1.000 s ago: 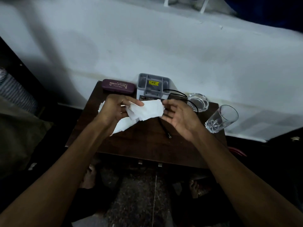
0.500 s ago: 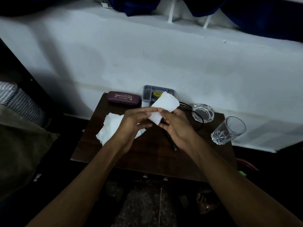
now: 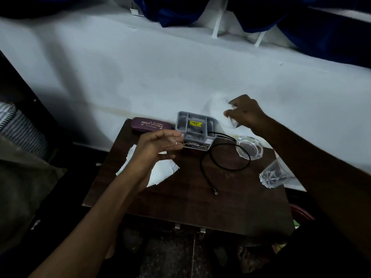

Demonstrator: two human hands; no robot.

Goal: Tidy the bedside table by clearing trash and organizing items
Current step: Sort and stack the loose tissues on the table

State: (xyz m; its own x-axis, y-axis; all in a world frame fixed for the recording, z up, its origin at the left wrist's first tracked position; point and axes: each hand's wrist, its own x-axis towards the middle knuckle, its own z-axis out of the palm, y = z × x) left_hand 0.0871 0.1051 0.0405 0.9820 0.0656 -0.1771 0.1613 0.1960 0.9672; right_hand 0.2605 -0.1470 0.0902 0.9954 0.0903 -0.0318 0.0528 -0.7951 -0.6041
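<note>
My right hand (image 3: 246, 113) is raised behind the dark wooden bedside table (image 3: 200, 197), shut on a crumpled white tissue (image 3: 218, 111) that blurs against the white wall. My left hand (image 3: 158, 146) hovers open over the table's left part, holding nothing. Under it lies a second white tissue (image 3: 162, 173), flat on the wood. A grey organizer box (image 3: 195, 127) with a yellow label stands at the back edge. A maroon glasses case (image 3: 150, 125) lies to its left.
A black cable (image 3: 220, 155) loops across the table's middle, its plug end near the front. A glass ashtray (image 3: 249, 147) and a clear drinking glass (image 3: 273, 173) sit at the right edge. A striped pillow (image 3: 18, 125) and bedding lie at left.
My right hand has carried the tissue up and right, away from my left hand, which let go of it and opened. The camera view has tilted upward.
</note>
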